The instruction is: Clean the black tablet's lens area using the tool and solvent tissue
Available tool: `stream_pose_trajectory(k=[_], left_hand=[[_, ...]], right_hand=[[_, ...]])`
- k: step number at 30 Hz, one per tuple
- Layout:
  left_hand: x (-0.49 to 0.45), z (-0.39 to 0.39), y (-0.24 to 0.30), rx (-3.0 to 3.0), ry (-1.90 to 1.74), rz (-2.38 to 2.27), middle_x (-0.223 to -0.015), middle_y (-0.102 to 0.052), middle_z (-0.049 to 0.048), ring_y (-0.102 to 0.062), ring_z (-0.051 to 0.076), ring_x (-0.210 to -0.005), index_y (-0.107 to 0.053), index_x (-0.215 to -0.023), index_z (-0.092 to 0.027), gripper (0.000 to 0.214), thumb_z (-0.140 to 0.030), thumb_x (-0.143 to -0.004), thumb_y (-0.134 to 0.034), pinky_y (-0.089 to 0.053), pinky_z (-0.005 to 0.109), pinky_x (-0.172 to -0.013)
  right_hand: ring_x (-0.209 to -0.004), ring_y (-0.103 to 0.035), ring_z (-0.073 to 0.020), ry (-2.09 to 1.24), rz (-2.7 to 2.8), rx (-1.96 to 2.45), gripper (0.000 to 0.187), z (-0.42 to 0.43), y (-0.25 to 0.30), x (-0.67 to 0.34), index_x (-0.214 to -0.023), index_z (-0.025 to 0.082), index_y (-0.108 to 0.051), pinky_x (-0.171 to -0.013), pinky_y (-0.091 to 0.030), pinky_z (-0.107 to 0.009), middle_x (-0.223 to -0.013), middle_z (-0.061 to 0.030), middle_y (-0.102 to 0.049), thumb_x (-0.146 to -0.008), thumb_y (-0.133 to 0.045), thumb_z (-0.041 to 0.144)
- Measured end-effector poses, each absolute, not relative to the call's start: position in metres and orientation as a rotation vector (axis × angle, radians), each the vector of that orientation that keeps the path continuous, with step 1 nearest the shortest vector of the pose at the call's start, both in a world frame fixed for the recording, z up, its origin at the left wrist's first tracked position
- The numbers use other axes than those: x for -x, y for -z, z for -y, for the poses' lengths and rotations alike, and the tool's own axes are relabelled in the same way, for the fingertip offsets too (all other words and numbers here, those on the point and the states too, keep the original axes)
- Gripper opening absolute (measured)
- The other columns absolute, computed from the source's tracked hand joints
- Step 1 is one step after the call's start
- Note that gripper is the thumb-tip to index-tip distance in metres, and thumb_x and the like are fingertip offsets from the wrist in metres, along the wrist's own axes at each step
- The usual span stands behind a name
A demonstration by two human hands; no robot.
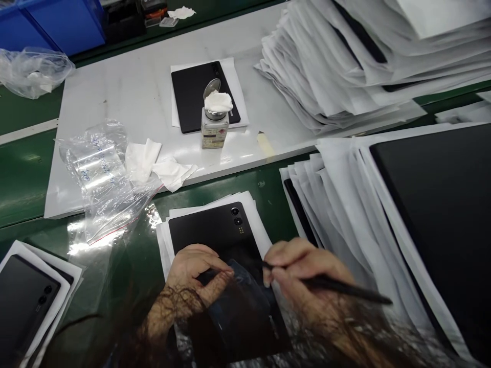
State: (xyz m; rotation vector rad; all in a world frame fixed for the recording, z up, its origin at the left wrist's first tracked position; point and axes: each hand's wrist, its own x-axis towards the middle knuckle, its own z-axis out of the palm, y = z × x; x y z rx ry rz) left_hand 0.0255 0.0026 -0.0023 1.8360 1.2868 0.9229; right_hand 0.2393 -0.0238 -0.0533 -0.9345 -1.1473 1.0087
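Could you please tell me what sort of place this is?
Probably an electronics assembly line: stacked black tablet covers in white paper, a green bench mat, a dispenser bottle and wipes.

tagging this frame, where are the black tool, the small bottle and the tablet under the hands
black tool (pixel 345 289): head view, middle of its shaft
small bottle (pixel 214 132): head view, its labelled front
tablet (pixel 209 230): head view, bare black back left of the lenses

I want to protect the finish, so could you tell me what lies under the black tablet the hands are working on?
White paper sheets show under the tablet along its top and sides, on the green table. The tablet covers whatever lies beneath its middle.
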Motion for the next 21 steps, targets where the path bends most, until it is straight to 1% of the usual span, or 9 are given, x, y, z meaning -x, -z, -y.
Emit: stream_pose_trajectory(k=[1,2,4,7,9,13,17,21], left_hand=[[-0.025,-0.002,0.003,-1.836,-0.925,-1.287,-0.057,-0.072,-0.0054,-0.07,0.019,-0.065,-0.067,-0.07,-0.031,0.006,-0.024,-0.07,-0.068,-0.058,0.028,-0.059],[-0.025,-0.002,0.003,-1.837,-0.923,-1.288,-0.057,-0.072,-0.0062,-0.07,0.018,-0.065,-0.067,-0.069,-0.031,0.007,-0.024,-0.07,-0.068,-0.058,0.028,-0.06],[-0.026,-0.003,0.003,-1.848,-0.913,-1.289,-0.058,-0.073,-0.0072,-0.07,0.018,-0.065,-0.067,-0.069,-0.031,0.007,-0.024,-0.069,-0.068,-0.058,0.028,-0.062],[-0.026,-0.004,0.002,-1.86,-0.901,-1.296,-0.057,-0.073,-0.007,-0.07,0.019,-0.066,-0.067,-0.068,-0.029,0.004,-0.025,-0.069,-0.067,-0.057,0.028,-0.064],[-0.027,-0.006,0.003,-1.86,-0.916,-1.266,-0.055,-0.072,-0.0072,-0.07,0.017,-0.062,-0.066,-0.066,-0.027,0.005,-0.025,-0.069,-0.067,-0.057,0.027,-0.065],[-0.029,-0.007,0.006,-1.859,-0.993,-1.173,-0.053,-0.071,-0.0085,-0.066,0.011,-0.046,-0.066,-0.064,-0.024,0.007,-0.018,-0.067,-0.069,-0.057,0.023,-0.066],[-0.03,-0.005,0.009,-1.893,-0.995,-1.222,-0.052,-0.071,-0.0082,-0.068,0.014,-0.051,-0.066,-0.065,-0.025,0.008,-0.018,-0.064,-0.07,-0.059,0.027,-0.062],[-0.032,-0.002,0.009,-1.868,-0.949,-1.293,-0.053,-0.072,-0.0092,-0.071,0.016,-0.058,-0.068,-0.065,-0.027,0.01,-0.018,-0.064,-0.07,-0.059,0.027,-0.061]], right_hand=[[-0.064,-0.084,-0.0216,-1.032,1.035,0.959,0.022,0.013,0.058,-0.237,-0.099,0.037,-0.084,-0.046,-0.067,-0.029,-0.092,0.0023,-0.087,-0.104,-0.101,0.024],[-0.064,-0.083,-0.02,-1.07,0.939,0.979,0.025,0.001,0.063,-0.235,-0.095,0.035,-0.081,-0.05,-0.069,-0.028,-0.089,0.0033,-0.084,-0.103,-0.105,0.029],[-0.064,-0.08,-0.0167,-1.17,0.792,1.025,0.036,-0.021,0.074,-0.23,-0.089,0.031,-0.077,-0.057,-0.07,-0.026,-0.084,0.0046,-0.081,-0.098,-0.111,0.036],[-0.063,-0.077,-0.015,-1.27,0.626,1.08,0.045,-0.04,0.088,-0.226,-0.085,0.029,-0.073,-0.059,-0.067,-0.024,-0.079,0.0048,-0.081,-0.088,-0.117,0.04],[-0.062,-0.076,-0.0149,-1.31,0.579,1.082,0.047,-0.042,0.093,-0.225,-0.084,0.029,-0.074,-0.058,-0.066,-0.025,-0.078,0.0051,-0.081,-0.085,-0.119,0.041],[-0.061,-0.077,-0.0135,-1.378,0.534,1.053,0.049,-0.037,0.09,-0.223,-0.081,0.028,-0.077,-0.059,-0.068,-0.022,-0.075,0.006,-0.08,-0.078,-0.124,0.042],[-0.06,-0.078,-0.0135,-1.398,0.44,1.049,0.049,-0.039,0.085,-0.222,-0.078,0.027,-0.082,-0.057,-0.067,-0.02,-0.073,0.0048,-0.081,-0.07,-0.129,0.039],[-0.06,-0.079,-0.0137,-1.408,0.422,1.026,0.047,-0.042,0.083,-0.221,-0.076,0.028,-0.085,-0.056,-0.068,-0.02,-0.073,0.0044,-0.083,-0.068,-0.13,0.037]])
